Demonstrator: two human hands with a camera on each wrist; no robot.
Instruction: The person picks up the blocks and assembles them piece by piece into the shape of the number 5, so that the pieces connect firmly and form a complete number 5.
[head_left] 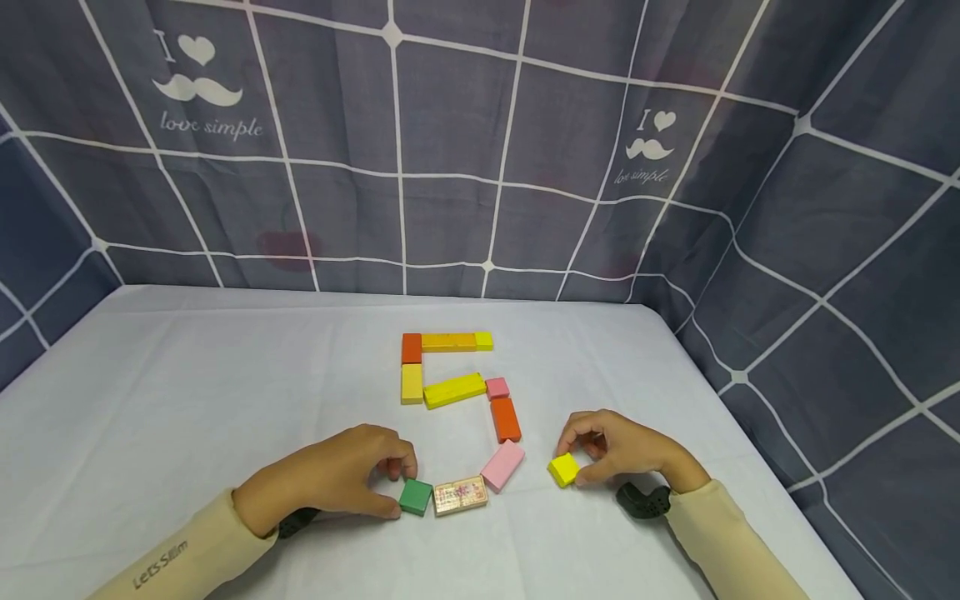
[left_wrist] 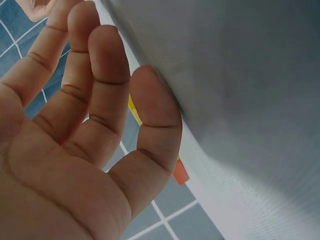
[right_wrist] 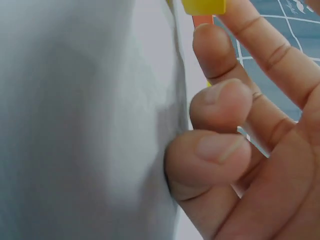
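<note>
In the head view my left hand (head_left: 352, 471) has its thumb and index fingertip on two sides of a green block (head_left: 416, 497), pinching it. The green block stands beside a patterned, gold-toned block (head_left: 461, 496). My right hand (head_left: 626, 450) pinches a small yellow block (head_left: 564, 470) between thumb and index finger, to the right of a tilted pink block (head_left: 502, 465). In the right wrist view the yellow block (right_wrist: 204, 6) shows at the top edge, with the other fingers curled below it. The left wrist view shows my left palm and fingers, the green block out of sight.
On the white cloth-covered table (head_left: 225, 358), a bent line of blocks runs beyond the hands: an orange-yellow bar (head_left: 448, 342), a red-orange block (head_left: 412, 348), a yellow bar (head_left: 455, 390) and an orange block (head_left: 506, 419). A dark grid-patterned curtain (head_left: 450, 217) borders the back and sides.
</note>
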